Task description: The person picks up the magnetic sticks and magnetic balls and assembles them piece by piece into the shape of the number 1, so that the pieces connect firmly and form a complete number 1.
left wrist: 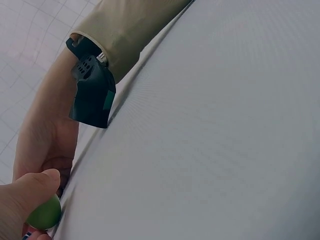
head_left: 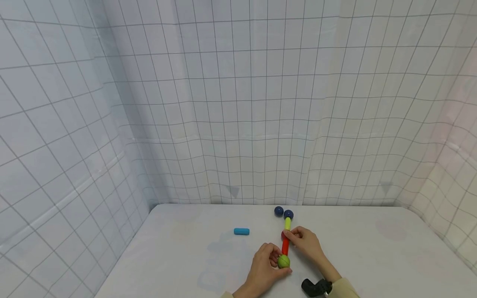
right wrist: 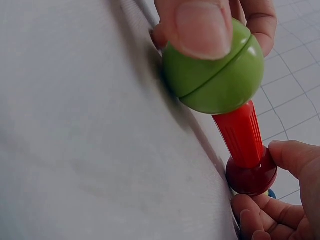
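A chain of toy parts lies on the table: a green ball, a red rod, a dark red ball, a yellow-green rod and a dark blue ball at the far end. My left hand grips the green ball at the near end between thumb and fingers. Farther along, my right hand pinches the dark red ball, which its fingers partly cover in the head view. In the right wrist view the red rod joins the green and dark red balls.
A second dark blue ball sits beside the chain's far end. Left of the chain lies a blue rod. The white table meets a grid-patterned curtain at the back. A black device is strapped on the right wrist.
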The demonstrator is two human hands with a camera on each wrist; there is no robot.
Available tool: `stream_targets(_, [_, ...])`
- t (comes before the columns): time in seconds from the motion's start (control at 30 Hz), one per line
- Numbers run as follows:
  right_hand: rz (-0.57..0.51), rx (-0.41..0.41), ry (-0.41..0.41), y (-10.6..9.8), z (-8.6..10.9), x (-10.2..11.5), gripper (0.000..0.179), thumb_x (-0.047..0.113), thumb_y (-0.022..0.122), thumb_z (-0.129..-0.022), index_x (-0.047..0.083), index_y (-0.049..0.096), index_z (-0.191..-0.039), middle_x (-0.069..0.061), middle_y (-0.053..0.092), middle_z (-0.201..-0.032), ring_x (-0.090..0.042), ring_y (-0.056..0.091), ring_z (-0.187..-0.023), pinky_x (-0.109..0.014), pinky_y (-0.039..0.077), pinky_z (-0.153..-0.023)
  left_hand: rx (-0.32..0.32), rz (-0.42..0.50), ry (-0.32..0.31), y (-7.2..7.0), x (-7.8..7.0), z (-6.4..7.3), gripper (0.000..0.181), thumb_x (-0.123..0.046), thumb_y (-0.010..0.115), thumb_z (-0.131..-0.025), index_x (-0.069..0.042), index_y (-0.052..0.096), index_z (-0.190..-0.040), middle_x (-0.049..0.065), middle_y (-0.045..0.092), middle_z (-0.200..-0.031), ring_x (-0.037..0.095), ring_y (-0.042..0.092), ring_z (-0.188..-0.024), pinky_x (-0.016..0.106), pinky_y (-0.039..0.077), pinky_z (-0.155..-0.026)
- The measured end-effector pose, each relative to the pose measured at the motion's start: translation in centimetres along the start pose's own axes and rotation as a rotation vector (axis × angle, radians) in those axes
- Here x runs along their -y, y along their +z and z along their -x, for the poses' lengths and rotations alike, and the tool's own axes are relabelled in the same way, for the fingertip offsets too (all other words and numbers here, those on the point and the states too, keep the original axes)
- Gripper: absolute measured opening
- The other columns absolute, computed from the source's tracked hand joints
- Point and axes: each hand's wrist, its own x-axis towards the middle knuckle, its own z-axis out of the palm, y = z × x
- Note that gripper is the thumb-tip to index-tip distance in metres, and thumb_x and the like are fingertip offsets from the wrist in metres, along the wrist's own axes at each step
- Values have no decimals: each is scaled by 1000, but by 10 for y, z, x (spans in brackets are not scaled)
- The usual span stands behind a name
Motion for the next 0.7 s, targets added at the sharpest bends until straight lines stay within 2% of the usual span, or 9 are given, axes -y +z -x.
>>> stream_targets(0.27, [-1, 5, 5, 0, 0, 0, 29, 37, 68, -87, 8, 65, -82, 4, 54, -62, -12, 48, -58, -27, 36, -55, -6, -14, 6, 0, -2, 1, 38, -31, 83, -73, -17, 54, -93, -10, 46, -84, 3, 47, -70, 18, 45, -62])
stream_targets(0.5, [-3, 5, 17, 1, 0, 0, 31, 38, 68, -87, 7, 65, -83, 4, 54, -61, -13, 47, -57, -25, 34, -51, 11, -30, -67, -2, -3, 0, 31, -34, 77, -79, -20, 54, -95, -11, 47, -85, 5, 47, -72, 19, 44, -63])
stream_targets(0.6, [0, 4, 21, 1, -1, 0, 31, 38, 68, -87, 7, 65, -83, 4, 53, -62, -13, 46, -57, -25, 33, -51, -11, -70, -84, -6, -2, -2, 26, -32, 75, -82, -21, 56, -96, -12, 48, -87, 5, 48, -74, 20, 44, -63])
stream_targets(0.7, [6, 4, 22, 2, -1, 1, 30, 38, 68, -87, 8, 66, -83, 4, 53, -62, -13, 46, -58, -25, 33, -52, -67, -131, -70, -12, 0, -4, 22, -31, 72, -84, -22, 57, -96, -13, 50, -88, 5, 49, -76, 21, 44, -63])
